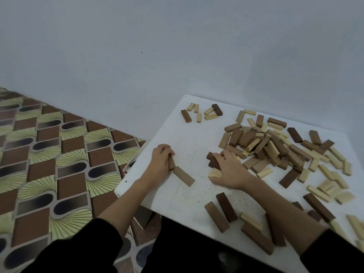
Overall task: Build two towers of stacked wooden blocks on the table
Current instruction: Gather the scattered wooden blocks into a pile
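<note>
On the white table [189, 138] my left hand [160, 161] grips a brown block [171, 163] near the left edge; a lighter brown block [184, 176] lies flat right beside it. My right hand [228, 170] is curled over a small group of blocks: dark brown blocks [212, 159] under the fingers and pale blocks [214, 172] by the thumb. A big loose heap of brown and pale blocks [266, 144] lies just beyond my right hand. No stacked tower is visible.
Several blocks [202, 113] lie scattered at the far left corner of the table, more [226, 211] near the front edge and more [331, 186] on the right. The blue wall stands behind. Patterned floor [59, 154] lies left of the table.
</note>
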Tool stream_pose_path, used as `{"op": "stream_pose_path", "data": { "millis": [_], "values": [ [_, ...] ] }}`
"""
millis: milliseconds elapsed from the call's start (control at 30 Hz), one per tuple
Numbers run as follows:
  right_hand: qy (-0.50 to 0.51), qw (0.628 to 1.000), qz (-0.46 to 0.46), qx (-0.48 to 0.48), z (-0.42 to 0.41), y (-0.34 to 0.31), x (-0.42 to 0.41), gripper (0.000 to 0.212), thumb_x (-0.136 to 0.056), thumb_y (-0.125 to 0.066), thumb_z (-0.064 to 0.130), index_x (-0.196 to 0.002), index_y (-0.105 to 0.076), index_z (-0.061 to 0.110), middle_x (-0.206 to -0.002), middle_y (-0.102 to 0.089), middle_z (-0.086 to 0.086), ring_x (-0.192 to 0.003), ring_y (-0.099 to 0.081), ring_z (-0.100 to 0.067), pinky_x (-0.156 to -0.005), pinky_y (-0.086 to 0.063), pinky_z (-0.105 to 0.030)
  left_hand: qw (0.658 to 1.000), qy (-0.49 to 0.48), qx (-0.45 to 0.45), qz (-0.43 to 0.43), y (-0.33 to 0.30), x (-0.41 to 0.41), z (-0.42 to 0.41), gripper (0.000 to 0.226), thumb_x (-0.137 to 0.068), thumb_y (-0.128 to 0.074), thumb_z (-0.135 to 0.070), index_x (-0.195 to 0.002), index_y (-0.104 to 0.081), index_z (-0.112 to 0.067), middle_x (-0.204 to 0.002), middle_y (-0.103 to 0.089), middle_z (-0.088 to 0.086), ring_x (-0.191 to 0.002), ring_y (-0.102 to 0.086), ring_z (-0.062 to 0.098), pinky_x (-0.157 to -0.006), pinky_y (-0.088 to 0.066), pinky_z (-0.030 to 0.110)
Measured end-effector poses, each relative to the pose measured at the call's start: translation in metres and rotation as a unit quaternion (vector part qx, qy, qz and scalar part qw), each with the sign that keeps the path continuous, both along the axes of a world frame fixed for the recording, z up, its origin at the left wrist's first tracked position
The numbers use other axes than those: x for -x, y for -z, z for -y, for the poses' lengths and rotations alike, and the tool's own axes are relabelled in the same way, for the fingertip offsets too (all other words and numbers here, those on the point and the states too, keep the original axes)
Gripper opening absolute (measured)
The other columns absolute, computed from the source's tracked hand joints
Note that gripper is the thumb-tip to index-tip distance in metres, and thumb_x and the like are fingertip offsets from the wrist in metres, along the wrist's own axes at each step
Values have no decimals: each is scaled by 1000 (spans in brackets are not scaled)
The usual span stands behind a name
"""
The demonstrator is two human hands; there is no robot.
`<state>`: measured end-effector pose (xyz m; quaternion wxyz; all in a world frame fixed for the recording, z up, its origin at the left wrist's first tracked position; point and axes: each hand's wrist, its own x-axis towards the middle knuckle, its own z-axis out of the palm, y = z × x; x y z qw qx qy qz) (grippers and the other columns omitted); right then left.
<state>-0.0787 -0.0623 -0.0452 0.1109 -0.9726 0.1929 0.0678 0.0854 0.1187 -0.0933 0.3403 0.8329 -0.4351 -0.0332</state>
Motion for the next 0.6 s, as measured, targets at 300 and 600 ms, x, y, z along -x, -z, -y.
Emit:
{"op": "stream_pose_path", "data": {
  "millis": [300, 600],
  "values": [
    [2, 1000, 3, -4, -2, 1, 3, 76, -81, -59, 48, -141, -25, 16, -132, -31, -9, -121, -30, -26, -98, -34, -36, 1000, 8, 7, 21, 2, 13, -8, 24, -89, -50, -23, -91, -62, -2, -110, -56, 9, -108, -38, 15, -99, -36, 23],
    [4, 1000, 6, -5, -2, 2, 3, 77, -81, -59, 47, -142, -25, 16, -131, -32, -9, -119, -31, -27, -96, -34, -35, 991, 129, -43, 5, 3, 32, 2, 64, -64, -73, -64, -105, -55, -18, -134, -41, -5, -118, -24, 2, -97, -23, 16]
  ]
}}
